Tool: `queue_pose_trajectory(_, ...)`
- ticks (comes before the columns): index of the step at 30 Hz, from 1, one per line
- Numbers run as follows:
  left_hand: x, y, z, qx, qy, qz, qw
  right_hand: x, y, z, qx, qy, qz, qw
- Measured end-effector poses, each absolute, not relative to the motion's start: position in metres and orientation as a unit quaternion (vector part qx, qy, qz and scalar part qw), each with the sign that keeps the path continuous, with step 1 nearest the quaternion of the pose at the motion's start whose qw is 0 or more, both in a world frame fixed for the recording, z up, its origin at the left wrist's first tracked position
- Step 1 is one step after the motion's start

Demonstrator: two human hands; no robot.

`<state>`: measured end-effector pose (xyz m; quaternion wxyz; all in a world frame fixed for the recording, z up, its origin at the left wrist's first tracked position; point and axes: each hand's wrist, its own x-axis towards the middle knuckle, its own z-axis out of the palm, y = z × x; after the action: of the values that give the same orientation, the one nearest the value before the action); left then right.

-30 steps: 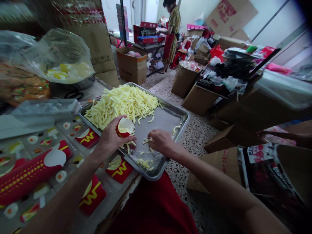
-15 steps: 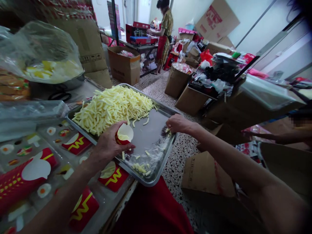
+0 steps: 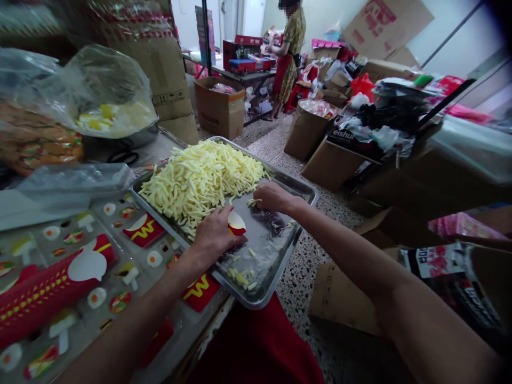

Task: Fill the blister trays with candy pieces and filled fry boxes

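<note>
My left hand (image 3: 216, 233) is wrapped round a small red-and-white fries carton (image 3: 237, 223), held over the near side of the metal tray (image 3: 275, 280). Closed fingers of my right hand (image 3: 272, 197) hold pale toy french fries (image 3: 253, 202) above the tray's bare middle. A large heap of the same fries (image 3: 204, 178) fills the far left of the tray. Short broken pieces (image 3: 242, 277) lie in the near corner, among whitish dust. What is inside the carton is mostly hidden by its white back flap and my hand.
On the table's patterned cover lie a long row of nested red cartons (image 3: 48, 288) and single cartons (image 3: 144, 229). A bowl with a plastic bag (image 3: 116, 114) stands behind. Cardboard boxes (image 3: 220, 106) and piled goods crowd the floor. Another person (image 3: 291, 53) stands at a far table.
My right hand has moved from the tray's right edge towards the heap, with fries in its fingers. My left hand has tilted the carton towards it. The camera view has shifted left.
</note>
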<state>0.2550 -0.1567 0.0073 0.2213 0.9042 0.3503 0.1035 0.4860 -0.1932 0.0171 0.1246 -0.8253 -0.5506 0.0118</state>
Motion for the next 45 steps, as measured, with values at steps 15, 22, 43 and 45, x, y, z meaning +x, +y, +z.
queue_pose_trajectory(15, 0.202, -0.177, 0.028, 0.865, 0.433, 0.227, 0.115, 0.31, -0.222, 0.056, -0.727, -0.658, 0.089, 0.176)
queue_pose_trajectory(22, 0.065, -0.204, 0.026, 0.787, 0.512, 0.333, 0.087, 0.213, -0.191, 0.046, -0.525, -0.791, 0.111, 0.294)
queue_pose_trajectory(43, -0.415, -0.451, 0.025, 0.416, 0.82, 0.392, -0.001, -0.305, -0.288, 0.019, -0.237, -0.819, 0.508, 0.125)
queue_pose_trajectory(45, -0.437, -0.459, 0.009, 0.392, 0.84, 0.371, -0.052, -0.34, -0.299, 0.018, -0.223, -0.871, 0.429, 0.086)
